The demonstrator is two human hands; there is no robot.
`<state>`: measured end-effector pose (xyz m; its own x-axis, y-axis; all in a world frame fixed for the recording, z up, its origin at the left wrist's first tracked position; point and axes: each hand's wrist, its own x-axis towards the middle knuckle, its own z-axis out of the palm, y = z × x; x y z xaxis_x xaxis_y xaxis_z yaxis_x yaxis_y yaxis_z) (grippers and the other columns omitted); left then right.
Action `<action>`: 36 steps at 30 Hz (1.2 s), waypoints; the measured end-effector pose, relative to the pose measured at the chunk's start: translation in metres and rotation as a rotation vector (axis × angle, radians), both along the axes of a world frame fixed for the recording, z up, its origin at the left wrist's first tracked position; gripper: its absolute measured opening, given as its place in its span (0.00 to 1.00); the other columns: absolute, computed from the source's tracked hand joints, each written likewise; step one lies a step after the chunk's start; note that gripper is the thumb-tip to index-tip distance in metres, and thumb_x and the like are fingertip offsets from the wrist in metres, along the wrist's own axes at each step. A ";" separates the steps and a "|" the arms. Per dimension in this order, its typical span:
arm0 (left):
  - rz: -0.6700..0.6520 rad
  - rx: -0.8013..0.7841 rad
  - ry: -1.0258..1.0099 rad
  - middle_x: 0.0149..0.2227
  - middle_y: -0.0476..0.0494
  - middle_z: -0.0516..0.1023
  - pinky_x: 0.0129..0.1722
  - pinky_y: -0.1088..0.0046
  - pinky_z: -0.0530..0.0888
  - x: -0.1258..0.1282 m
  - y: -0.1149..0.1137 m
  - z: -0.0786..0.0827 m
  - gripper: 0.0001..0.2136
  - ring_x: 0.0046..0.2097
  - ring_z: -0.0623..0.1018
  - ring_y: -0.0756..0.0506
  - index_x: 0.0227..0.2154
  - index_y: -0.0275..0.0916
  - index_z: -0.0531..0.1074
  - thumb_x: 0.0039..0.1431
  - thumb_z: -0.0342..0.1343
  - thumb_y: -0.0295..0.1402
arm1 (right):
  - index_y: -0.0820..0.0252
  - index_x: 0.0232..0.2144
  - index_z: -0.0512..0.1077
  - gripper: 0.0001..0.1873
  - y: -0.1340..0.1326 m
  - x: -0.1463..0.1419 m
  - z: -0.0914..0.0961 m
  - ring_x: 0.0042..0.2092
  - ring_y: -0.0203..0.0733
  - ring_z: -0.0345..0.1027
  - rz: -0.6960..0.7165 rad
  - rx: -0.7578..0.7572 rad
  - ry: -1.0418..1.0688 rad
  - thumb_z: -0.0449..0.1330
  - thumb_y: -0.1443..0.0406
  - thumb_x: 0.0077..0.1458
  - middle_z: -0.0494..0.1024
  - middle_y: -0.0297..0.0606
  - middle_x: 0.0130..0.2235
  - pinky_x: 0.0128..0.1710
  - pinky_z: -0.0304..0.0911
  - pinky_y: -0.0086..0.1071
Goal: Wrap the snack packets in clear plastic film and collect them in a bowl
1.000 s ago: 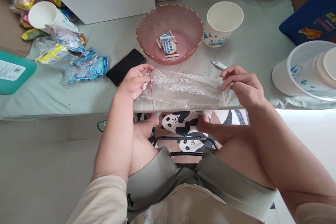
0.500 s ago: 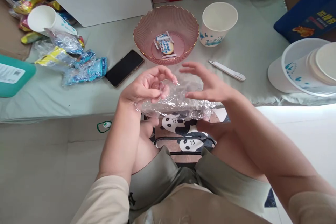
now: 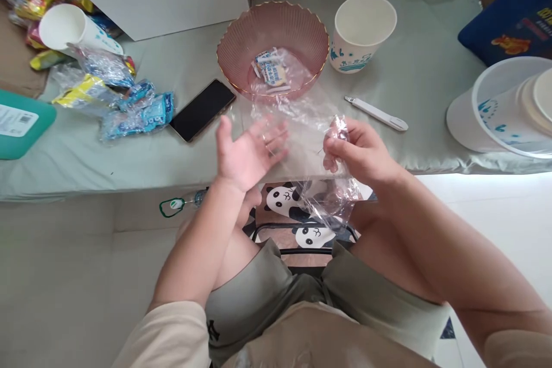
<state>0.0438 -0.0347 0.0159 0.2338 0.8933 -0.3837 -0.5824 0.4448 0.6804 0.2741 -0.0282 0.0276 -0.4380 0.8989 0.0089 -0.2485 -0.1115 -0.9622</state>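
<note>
Clear plastic film (image 3: 307,110) looks only partly gathered at the edge of the table (image 3: 420,63), bunched in the right hand's (image 3: 364,152) curled fingers, the rest loose towards a pink bowl (image 3: 235,49), while the left hand's (image 3: 246,158) fingers spread wide, seemingly empty.

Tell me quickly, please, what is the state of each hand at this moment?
Left hand: open, fingers spread, gripping nothing; contact with the plastic cannot be told.
Right hand: closed, holding the clear plastic.

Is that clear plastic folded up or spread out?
Spread loosely: the plastic, bunched in the right hand, extends toward the pink bowl.
</note>
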 end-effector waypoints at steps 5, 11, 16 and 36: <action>-0.261 -0.012 -0.095 0.46 0.39 0.85 0.45 0.64 0.81 0.026 -0.011 -0.006 0.36 0.46 0.85 0.39 0.48 0.40 0.78 0.39 0.75 0.57 | 0.57 0.26 0.68 0.22 -0.010 -0.002 -0.002 0.21 0.30 0.68 -0.100 -0.025 0.063 0.73 0.52 0.55 0.75 0.27 0.21 0.22 0.61 0.26; -0.126 0.024 0.024 0.19 0.60 0.64 0.19 0.84 0.60 0.027 -0.011 0.004 0.21 0.19 0.62 0.60 0.32 0.37 0.76 0.41 0.80 0.40 | 0.56 0.25 0.69 0.19 -0.014 -0.002 -0.005 0.17 0.28 0.61 -0.161 -0.032 0.070 0.73 0.55 0.56 0.72 0.27 0.19 0.17 0.54 0.25; -0.109 0.065 0.084 0.18 0.62 0.56 0.16 0.83 0.53 0.024 -0.011 0.009 0.27 0.17 0.53 0.61 0.22 0.39 0.62 0.42 0.78 0.44 | 0.57 0.24 0.70 0.21 -0.014 -0.004 -0.005 0.16 0.28 0.59 -0.184 -0.072 0.074 0.75 0.53 0.52 0.70 0.26 0.17 0.16 0.54 0.25; -0.280 0.093 0.028 0.30 0.46 0.83 0.45 0.70 0.77 0.027 -0.015 -0.008 0.16 0.37 0.82 0.47 0.31 0.39 0.81 0.46 0.77 0.44 | 0.56 0.23 0.71 0.25 -0.009 0.000 -0.010 0.21 0.31 0.64 -0.279 -0.081 0.004 0.76 0.46 0.46 0.73 0.29 0.20 0.22 0.61 0.28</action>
